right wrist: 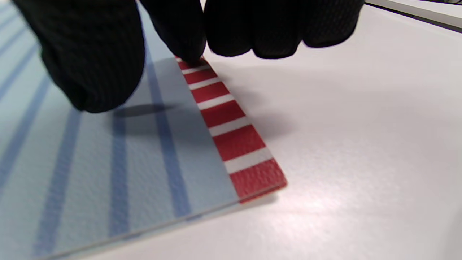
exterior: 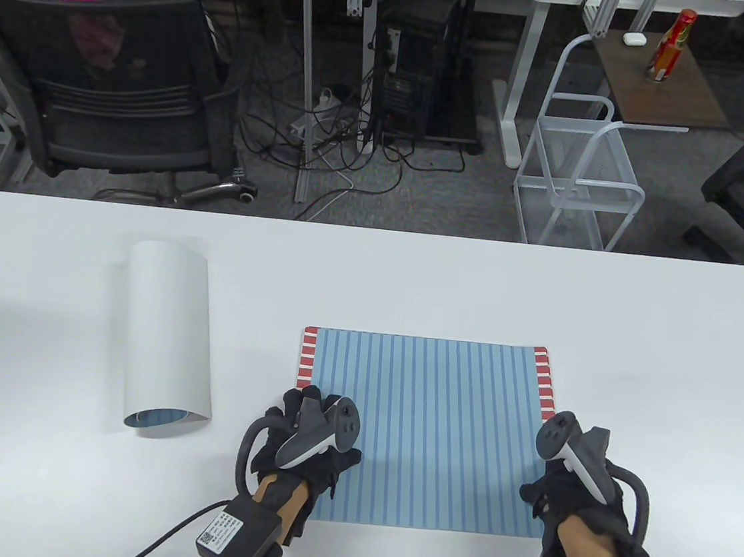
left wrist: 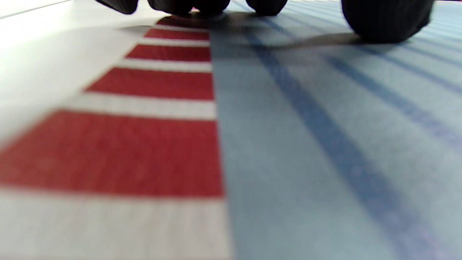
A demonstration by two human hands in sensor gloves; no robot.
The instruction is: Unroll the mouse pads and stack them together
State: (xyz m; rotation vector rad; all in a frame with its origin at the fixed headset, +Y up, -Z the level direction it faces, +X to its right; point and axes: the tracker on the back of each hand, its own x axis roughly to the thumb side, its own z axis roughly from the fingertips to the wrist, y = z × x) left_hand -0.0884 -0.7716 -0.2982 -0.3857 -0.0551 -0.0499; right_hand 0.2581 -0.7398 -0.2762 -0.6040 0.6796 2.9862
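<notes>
The left hand (exterior: 306, 442) lay palm down on the near left part of the flat mouse pad (exterior: 425, 425). In the left wrist view its fingertips (left wrist: 386, 20) touched the blue striped surface, next to the red and white band, and they closed around nothing. The hand was spread open and only pressed the pad onto the worktop (exterior: 373, 272).

The right hand (exterior: 579, 490) rested on the right edge of the same pad, toward the near right corner. In the right wrist view the fingers (right wrist: 180, 32) were curled down, and one tip touched the red and white band just at the edge. The thumb (right wrist: 90, 65) hovered over the blue part, with its shadow under it. I could not tell if this hand pinched the edge or only pressed on it.

The flat pad lay unrolled in the middle of the worktop, nearer to its front edge, blue stripes upward. The rolled mouse pad (exterior: 167, 336) lay well apart on the left side of the worktop, white outside and blue striped inside at its near open end. No hand touched it. I saw no containers on the worktop.
</notes>
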